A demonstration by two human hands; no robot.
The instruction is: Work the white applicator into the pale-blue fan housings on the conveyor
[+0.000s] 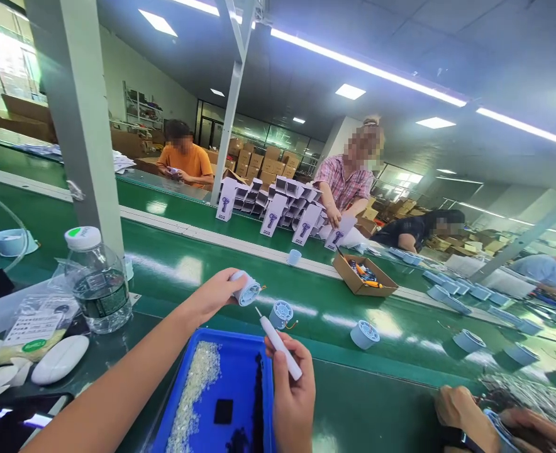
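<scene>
The green conveyor surface (259, 270) runs across the view with open room beyond the blue tray (240, 352), which sits at its near edge holding a drift of small pale pieces and a line of dark ones. Farther off, a cardboard box (363, 275) holds orange-and-dark items. The left hand (212, 294) has its grip closed on a pale blue round housing (247, 289) above the tray, while the right hand (291, 393) grips a white pen-like screwdriver (278, 343), tip toward it.

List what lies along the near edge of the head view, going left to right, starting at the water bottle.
Water bottle → left hand holding a pale blue round part → blue tray → right hand gripping a white pen-like tool → loose blue round part on the belt → another person's hand.
</scene>
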